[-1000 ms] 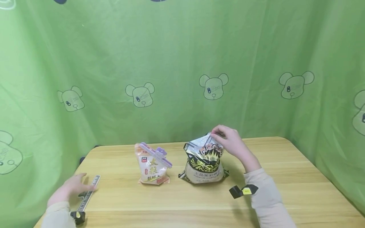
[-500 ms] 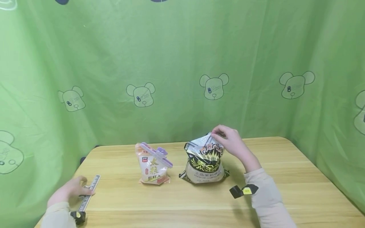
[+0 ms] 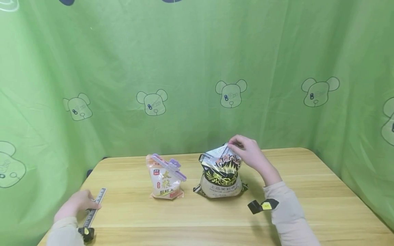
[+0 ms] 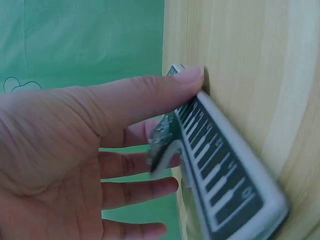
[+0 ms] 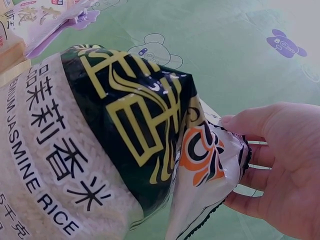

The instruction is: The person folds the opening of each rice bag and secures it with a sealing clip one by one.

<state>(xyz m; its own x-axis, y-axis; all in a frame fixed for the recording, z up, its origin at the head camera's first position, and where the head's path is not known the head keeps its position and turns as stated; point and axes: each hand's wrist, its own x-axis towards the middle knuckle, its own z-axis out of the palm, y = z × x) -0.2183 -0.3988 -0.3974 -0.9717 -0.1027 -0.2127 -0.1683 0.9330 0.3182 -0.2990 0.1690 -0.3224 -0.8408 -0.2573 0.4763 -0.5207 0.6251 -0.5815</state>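
Observation:
On the left of the table, my left hand [image 3: 77, 204] pinches a long bag clip [image 3: 91, 216] printed with black-and-white piano keys. In the left wrist view the thumb lies over this piano-key clip [image 4: 220, 165], the index finger is partly hidden behind it, and the other fingers extend beyond. A bag of jasmine rice [image 3: 220, 188] stands upright right of centre, and my right hand [image 3: 250, 152] pinches its top right corner. Up close, the thumb and fingers of that right hand [image 5: 280, 157] grip the bag's gathered top edge.
A smaller white and orange rice bag [image 3: 164, 182] stands left of the jasmine rice, with a purple clip [image 3: 169, 167] slanting across its top. Behind the wooden table [image 3: 197, 235] hangs a green curtain [image 3: 191, 51] with bear-head prints.
The left hand's fingers have closed in on the piano-key clip, which has shifted slightly left. My right hand and the two bags have hardly moved.

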